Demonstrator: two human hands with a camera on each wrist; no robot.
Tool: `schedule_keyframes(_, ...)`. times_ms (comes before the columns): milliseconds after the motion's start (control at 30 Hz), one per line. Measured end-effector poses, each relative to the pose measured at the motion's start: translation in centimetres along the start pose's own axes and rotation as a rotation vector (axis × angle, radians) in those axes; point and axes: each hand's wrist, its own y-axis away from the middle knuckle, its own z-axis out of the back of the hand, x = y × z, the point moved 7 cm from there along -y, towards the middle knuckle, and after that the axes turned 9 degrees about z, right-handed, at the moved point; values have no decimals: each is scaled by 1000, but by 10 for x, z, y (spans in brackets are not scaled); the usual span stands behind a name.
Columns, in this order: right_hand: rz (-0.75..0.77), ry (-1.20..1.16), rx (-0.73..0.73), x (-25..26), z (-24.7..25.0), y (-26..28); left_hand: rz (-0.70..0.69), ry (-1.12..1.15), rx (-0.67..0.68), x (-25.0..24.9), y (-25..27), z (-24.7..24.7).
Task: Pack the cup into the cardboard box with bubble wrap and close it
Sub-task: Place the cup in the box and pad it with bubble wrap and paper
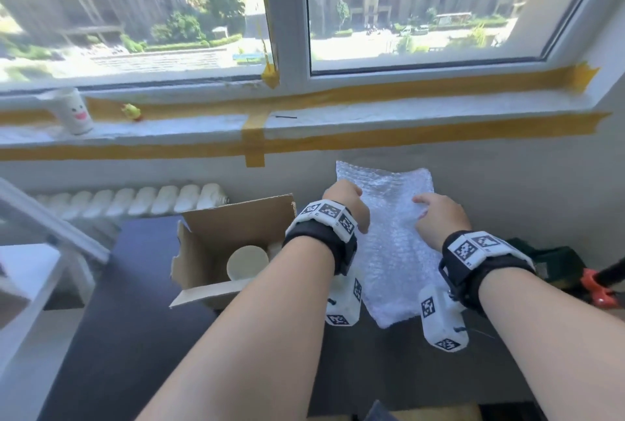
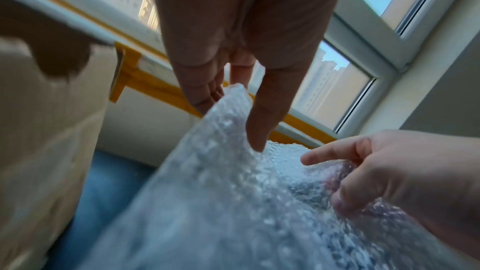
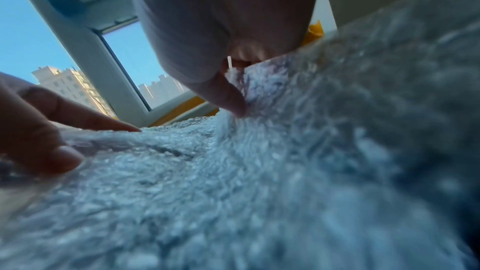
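Right of the cardboard box (image 1: pixel 233 245), both hands pinch the bubble wrap (image 1: pixel 392 238) above the counter (image 1: pixel 135 302); left hand (image 1: pixel 348 206) nearer the cup (image 1: pixel 247 263) standing inside, right hand (image 1: pixel 439 221) farther.

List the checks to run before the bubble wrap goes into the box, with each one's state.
1. Cup inside cardboard box: ok.
2. Box flaps open: ok.
3. Left hand grips bubble wrap: ok.
4. Right hand grips the wrap: ok.
5. Wrap clear of the table: not ok, its near end rests there.
6. Padding under the cup: cannot tell.
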Motion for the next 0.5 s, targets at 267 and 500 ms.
schedule_keyframes(267, 126, -161, -167, 86, 21, 8, 9, 306, -362, 75, 39, 109)
schedule_keyframes(500, 299, -211, -239, 160, 7, 32, 82, 271, -456, 147, 62, 140)
